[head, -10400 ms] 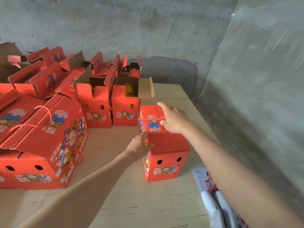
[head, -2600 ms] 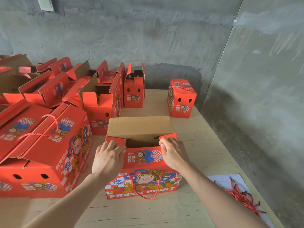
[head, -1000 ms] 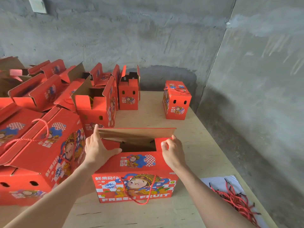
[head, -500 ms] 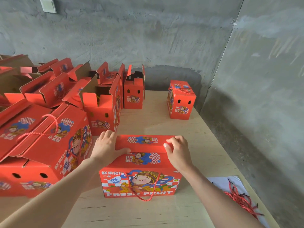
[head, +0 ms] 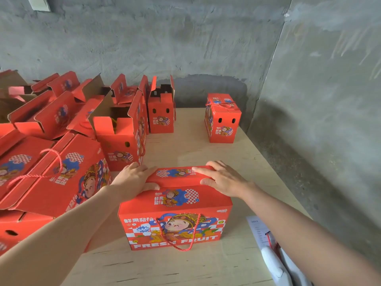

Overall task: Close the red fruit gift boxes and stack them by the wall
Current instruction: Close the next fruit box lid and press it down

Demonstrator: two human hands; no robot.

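A red fruit gift box [head: 175,213] with a cartoon face and a red rope handle stands on the wooden table [head: 185,269] in front of me. Its top flaps lie folded down. My left hand [head: 134,178] rests on the left end of the far top flap, thumb at the flap's near edge. My right hand [head: 220,178] presses flat on the right end of the same flap. A closed red box [head: 221,118] stands at the far right, close to the corner of the grey walls.
Several open red boxes [head: 121,133] crowd the back left of the table, and larger closed ones [head: 53,176] lie at my left. A white paper [head: 257,230] with red rope pieces and a white object [head: 278,267] sit at the near right edge.
The far cardboard flap, upright a second ago, has been folded down onto the box top. Both hands followed it and now lie on top of it.
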